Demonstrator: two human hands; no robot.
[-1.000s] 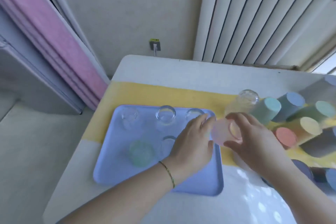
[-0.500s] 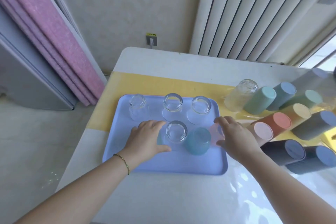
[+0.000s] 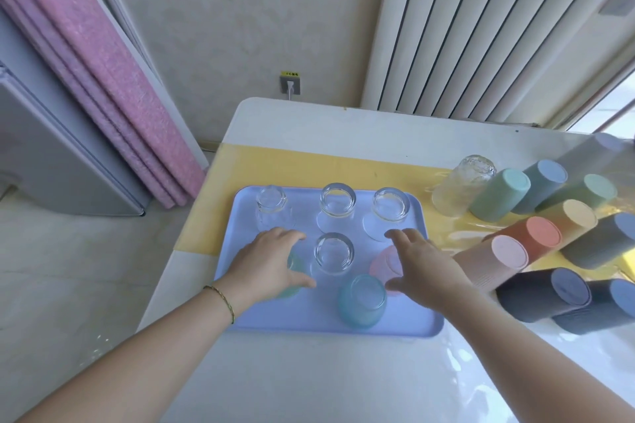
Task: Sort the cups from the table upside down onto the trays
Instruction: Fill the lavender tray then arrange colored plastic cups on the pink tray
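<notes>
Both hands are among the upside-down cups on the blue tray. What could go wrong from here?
1. The left hand on the green frosted glass cup and the right hand on the pink frosted glass cup flank the clear glass cup; either could knock it over when moving away.
2. The blue frosted glass cup stands near the front rim of the light blue plastic tray, between both wrists; an arm pulling back might push it off.
</notes>
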